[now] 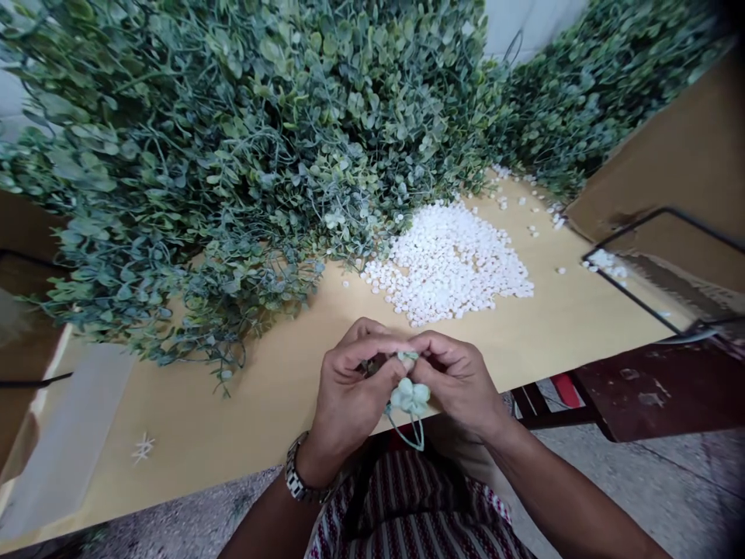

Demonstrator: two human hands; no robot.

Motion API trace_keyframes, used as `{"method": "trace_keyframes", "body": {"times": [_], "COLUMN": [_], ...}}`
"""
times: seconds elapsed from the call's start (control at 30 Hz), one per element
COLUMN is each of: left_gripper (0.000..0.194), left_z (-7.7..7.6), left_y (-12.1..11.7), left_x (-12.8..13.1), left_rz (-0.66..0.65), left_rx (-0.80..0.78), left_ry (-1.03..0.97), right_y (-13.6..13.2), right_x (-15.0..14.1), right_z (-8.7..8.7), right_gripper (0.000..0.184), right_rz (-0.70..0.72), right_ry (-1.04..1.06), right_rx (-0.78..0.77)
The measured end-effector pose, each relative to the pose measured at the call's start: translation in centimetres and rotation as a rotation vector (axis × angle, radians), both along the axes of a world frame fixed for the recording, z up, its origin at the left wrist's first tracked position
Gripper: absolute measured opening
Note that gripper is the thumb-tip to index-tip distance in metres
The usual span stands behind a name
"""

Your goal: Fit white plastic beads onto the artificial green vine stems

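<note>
Both hands meet over the table's front edge, pinching a small sprig of artificial leaves (pixel 410 397) between them. My left hand (pixel 356 380), with a metal watch on its wrist, has its thumb and forefinger closed at the sprig. Thumb and fingers of my right hand (pixel 457 378) press together from the other side, touching the left fingertips. Pale green leaves and a looped thin stem hang below the fingers. Whether a small part sits between the fingertips is hidden. Just beyond the hands lies a heap of small white beads (pixel 454 260).
A large mass of artificial greenery (pixel 279 132) fills the table's back, with more greenery (pixel 605 93) at right. Cardboard (pixel 669 147) and a black wire frame (pixel 632 291) stand at right. A white star-shaped piece (pixel 143 448) lies front left on the table (pixel 233 423). A dark red stool (pixel 657 392) stands below.
</note>
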State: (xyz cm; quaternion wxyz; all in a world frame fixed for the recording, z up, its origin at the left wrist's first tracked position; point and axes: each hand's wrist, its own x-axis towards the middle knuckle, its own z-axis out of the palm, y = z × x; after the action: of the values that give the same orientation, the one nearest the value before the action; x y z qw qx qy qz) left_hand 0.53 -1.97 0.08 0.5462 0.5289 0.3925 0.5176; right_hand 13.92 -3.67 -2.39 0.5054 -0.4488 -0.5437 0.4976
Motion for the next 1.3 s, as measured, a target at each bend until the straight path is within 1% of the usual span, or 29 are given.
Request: {"method": "trace_keyframes", "body": {"times": [0.03,0.1,0.17,0.2,0.23,0.33,0.37,0.43,0.53,0.63,0.7,0.77,0.83,0.9,0.97,1.07,1.17,1.3], "left_gripper": [0.010,0.009,0.009,0.009,0.009,0.007,0.007,0.008,0.011,0.010,0.009,0.007,0.006,0.006,0.007,0.011,0.015,0.017], "left_z": [-0.1,-0.2,0.0,0.2,0.4,0.7,0.6,0.4,0.2,0.3,0.5,0.5,0.6,0.5,0.4,0.3,0.2,0.2], "left_y": [-0.1,-0.4,-0.6,-0.7,-0.8,-0.8,-0.7,-0.6,-0.4,-0.4,-0.4,-0.5,-0.5,-0.6,-0.6,-0.7,-0.8,-0.9], "left_x": [-0.1,-0.5,-1.0,-1.3,-1.6,-2.3,-2.4,-2.5,-2.4,-2.2,-2.0,-1.8,-1.7,-1.7,-1.7,-1.6,-1.5,-1.4], "left_rz": [0.018,0.048,0.069,0.074,0.077,0.080,0.075,0.058,0.052,0.061,0.064,0.064,0.074,0.082,0.075,0.038,0.024,0.021], "left_rx": [0.008,0.008,-0.032,-0.062,-0.095,-0.167,-0.181,-0.211,-0.257,-0.292,-0.303,-0.299,-0.283,-0.263,-0.231,-0.128,-0.014,0.109], "left_ry": [-0.010,-0.007,0.019,0.042,0.073,0.142,0.145,0.144,0.161,0.196,0.216,0.219,0.215,0.217,0.232,0.276,0.329,0.405], "right_y": [-0.2,-0.5,-0.3,-0.1,0.4,2.2,2.8,3.8,4.6,4.7,4.6,4.5,4.2,3.7,3.2,2.4,2.0,1.9], "right_x": [0.0,0.4,1.5,2.3,3.2,5.4,5.8,6.0,5.0,3.9,3.6,3.7,3.8,3.7,3.4,2.7,2.0,1.5], "right_z": [0.0,0.1,0.3,0.4,0.4,0.6,0.7,0.8,1.0,1.1,1.1,1.0,1.1,1.2,1.4,1.3,0.9,0.4], "right_gripper": [0.012,0.011,0.022,0.025,0.025,0.015,0.014,0.014,0.017,0.019,0.020,0.018,0.013,0.009,0.006,0.002,0.002,0.006], "right_rz": [0.016,0.062,0.078,0.060,0.023,-0.147,-0.151,-0.084,0.051,0.083,0.080,0.070,0.053,0.052,0.074,0.132,0.189,0.190], "right_ry": [-0.040,-0.161,-0.278,-0.335,-0.392,-0.682,-0.769,-0.895,-1.061,-1.237,-1.270,-1.191,-0.981,-0.685,-0.405,-0.106,0.081,0.222], "right_rx": [0.032,0.157,0.310,0.372,0.413,0.495,0.528,0.615,0.687,0.728,0.762,0.763,0.704,0.555,0.349,0.084,-0.061,-0.168]}}
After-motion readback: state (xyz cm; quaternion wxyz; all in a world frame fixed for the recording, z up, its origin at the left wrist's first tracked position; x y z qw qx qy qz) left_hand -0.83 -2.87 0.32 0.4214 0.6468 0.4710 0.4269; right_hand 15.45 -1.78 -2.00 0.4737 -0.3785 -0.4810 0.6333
